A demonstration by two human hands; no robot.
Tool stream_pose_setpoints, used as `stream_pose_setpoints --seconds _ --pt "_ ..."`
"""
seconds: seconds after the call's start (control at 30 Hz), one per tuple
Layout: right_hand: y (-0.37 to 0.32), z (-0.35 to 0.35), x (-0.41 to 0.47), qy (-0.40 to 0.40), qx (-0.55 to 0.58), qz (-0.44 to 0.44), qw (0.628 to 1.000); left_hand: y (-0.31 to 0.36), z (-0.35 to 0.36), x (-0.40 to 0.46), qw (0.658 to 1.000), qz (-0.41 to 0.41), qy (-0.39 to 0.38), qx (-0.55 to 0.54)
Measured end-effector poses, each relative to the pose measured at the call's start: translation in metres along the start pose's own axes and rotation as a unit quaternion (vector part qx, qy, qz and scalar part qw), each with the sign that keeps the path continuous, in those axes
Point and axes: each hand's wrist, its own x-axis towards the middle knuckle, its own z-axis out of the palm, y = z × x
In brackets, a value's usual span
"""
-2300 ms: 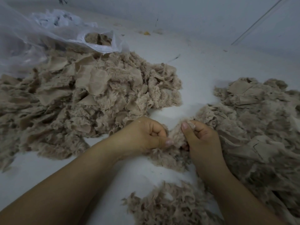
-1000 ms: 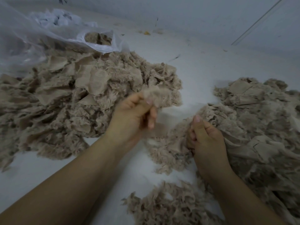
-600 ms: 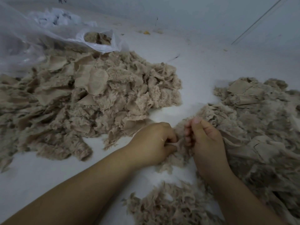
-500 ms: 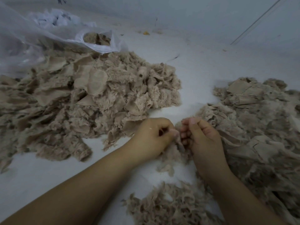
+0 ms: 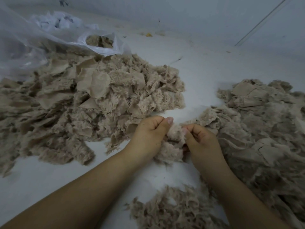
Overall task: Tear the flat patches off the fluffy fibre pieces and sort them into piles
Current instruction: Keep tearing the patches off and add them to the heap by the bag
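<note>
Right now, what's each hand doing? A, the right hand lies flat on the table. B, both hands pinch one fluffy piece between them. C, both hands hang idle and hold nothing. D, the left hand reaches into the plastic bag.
B: the left hand and right hand both curl their fingers on the same fluffy piece, held between the left pile and right pile.

You face matt, fuzzy beige fibre piles [image 5: 102,100] on a smooth white surface [image 5: 201,76], a glossy clear plastic bag [image 5: 33,40] far left.
</note>
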Motion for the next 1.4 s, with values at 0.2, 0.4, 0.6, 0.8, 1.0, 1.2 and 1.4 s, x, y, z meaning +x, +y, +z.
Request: stream_pose_setpoints --seconds 0.2,0.4,0.6,0.8,1.0,1.2,1.4 --pt "-0.007 0.000 -0.004 -0.028 0.017 -0.031 0.999 -0.001 -0.002 0.000 1.000 0.000 0.004 -0.018" --pt "-0.001 -0.004 0.000 0.042 0.034 0.033 0.998 -0.001 -0.001 -0.002 1.000 0.000 0.002 -0.024" --pt "0.001 -0.008 0.003 0.072 0.101 0.059 0.991 -0.001 -0.007 -0.003 0.998 -0.040 -0.019 -0.038" --pt "-0.003 -0.004 -0.001 0.057 0.096 0.016 0.994 0.004 -0.010 -0.008 0.988 0.014 -0.127 0.081" --pt "-0.009 -0.004 -0.004 -0.012 0.086 -0.018 0.996 0.009 -0.006 0.005 0.983 0.017 -0.115 0.140" --pt "-0.007 -0.003 -0.005 -0.047 0.072 -0.028 0.996 0.009 -0.005 0.010 0.996 -0.004 -0.083 0.035" --pt "-0.001 -0.001 -0.001 -0.022 -0.014 -0.022 0.999 0.005 -0.012 0.013 0.996 -0.049 -0.021 -0.073"
